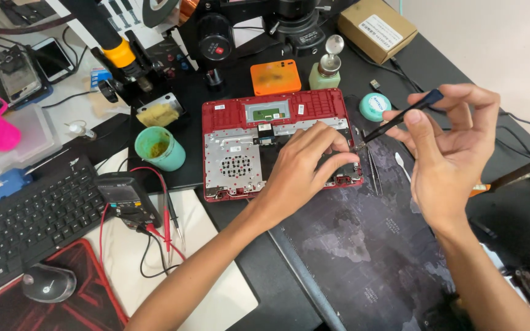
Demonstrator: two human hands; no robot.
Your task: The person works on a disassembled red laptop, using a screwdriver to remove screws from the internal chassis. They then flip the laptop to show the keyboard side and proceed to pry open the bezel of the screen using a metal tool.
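An opened red laptop shell point(228, 110) lies on the dark mat, its metal inner plate exposed. My left hand point(305, 162) rests on the shell's right half, fingers pressing down near its right edge. My right hand point(446, 144) hovers to the right and grips a thin black tool with a blue handle point(400, 116). The tool's tip points left to the shell's right edge, just beside my left fingertips.
A teal cup point(159, 149) and a multimeter point(127, 199) with red leads sit left of the shell. A black keyboard point(26, 224) and mouse point(48, 283) lie at lower left. An orange box point(275, 76), a pump bottle point(326, 68), a teal tin point(375, 106) and a cardboard box point(376, 27) stand behind.
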